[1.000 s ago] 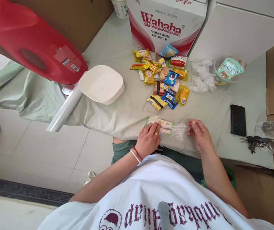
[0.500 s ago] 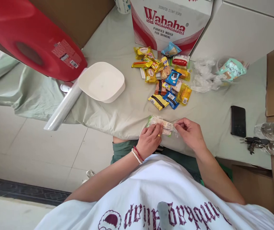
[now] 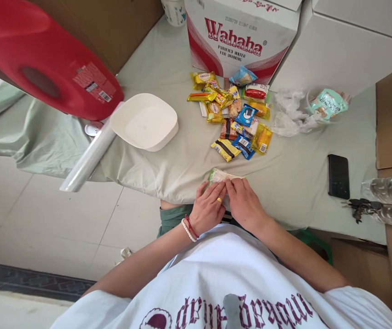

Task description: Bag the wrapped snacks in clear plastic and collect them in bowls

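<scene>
A small clear-and-green plastic packet [image 3: 217, 175] lies at the near edge of the cloth-covered table, mostly covered by my fingers. My left hand [image 3: 210, 208], with a ring and bracelets, presses on its left part with bent fingers. Right beside it, my right hand [image 3: 245, 201] has its fingers drawn together on the packet's right part, and the fingertips of both hands meet. Beyond them sits a pile of wrapped snacks, among them a yellow packet with a dark band [image 3: 225, 149] and a blue packet [image 3: 246, 115].
A white bowl [image 3: 144, 121] stands left of the snacks, by a roll of clear film [image 3: 88, 157] and a red jug [image 3: 55, 64]. Behind is a Wahaha box [image 3: 237, 41]. A phone [image 3: 338, 176], keys [image 3: 360, 208] and bottles [image 3: 384, 189] lie at right, below crumpled plastic [image 3: 290, 112].
My right hand has moved left from the packet's right end onto its top, next to my left hand. More of the packet is now covered. The view has shifted slightly.
</scene>
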The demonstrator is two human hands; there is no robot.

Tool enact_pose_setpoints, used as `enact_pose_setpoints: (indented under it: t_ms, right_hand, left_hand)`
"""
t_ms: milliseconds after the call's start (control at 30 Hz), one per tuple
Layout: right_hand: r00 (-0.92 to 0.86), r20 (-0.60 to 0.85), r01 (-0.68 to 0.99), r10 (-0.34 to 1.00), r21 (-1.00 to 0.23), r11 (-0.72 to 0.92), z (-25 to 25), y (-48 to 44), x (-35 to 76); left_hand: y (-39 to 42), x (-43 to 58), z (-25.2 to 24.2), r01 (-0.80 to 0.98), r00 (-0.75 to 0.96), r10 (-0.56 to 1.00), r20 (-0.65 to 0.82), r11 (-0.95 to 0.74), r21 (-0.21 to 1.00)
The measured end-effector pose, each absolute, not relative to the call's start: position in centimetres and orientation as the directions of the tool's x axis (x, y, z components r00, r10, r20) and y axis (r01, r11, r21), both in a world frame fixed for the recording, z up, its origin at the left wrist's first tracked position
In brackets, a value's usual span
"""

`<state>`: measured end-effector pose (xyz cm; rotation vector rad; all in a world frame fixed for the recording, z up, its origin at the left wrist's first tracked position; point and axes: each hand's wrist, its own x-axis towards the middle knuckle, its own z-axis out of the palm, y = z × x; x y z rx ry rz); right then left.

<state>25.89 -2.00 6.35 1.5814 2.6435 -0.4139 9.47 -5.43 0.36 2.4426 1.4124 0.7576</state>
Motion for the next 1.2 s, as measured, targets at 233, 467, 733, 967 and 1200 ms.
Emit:
enact_pose_setpoints:
  t_ms: [233,467,733,967,1200]
  right_hand:
    - [-0.630,-0.123,0.777,0.767,-0.125,0.617,6.1,-1.2,27.9]
    - [-0.678,-0.097,0.735,0.729,-0.094,0.671,6.0,0.8,28.6]
    - [-0.588,-0.061,0.753,0.806,-0.405,0.519,6.4,3.8,29.4]
    - [-0.563,-0.167,0.262,0.809,-0.965,-0.017,6.0,3.8,30.0]
    - [-0.421,-0.164,0.287,0.892,-0.957,-0.041,5.6,2.0,31.3]
  left_hand:
    - [-5.0,7.1,0.6,0.457,0.281,0.916,0.287,-0.390,0.799]
    - [-3.3,5.2,0.6,0.190,-0.121,0.991,0.062,-0.038,0.981]
    - [-2.1,5.7,2.2,0.017,-0.152,0.984,-0.094,0.097,0.995]
    - [-1.0,9.1,4.3,-0.431,0.055,0.951,-0.305,0.298,0.851]
    - [0.0,11.8,4.2,-0.221,0.139,0.972,-0.187,0.215,0.951]
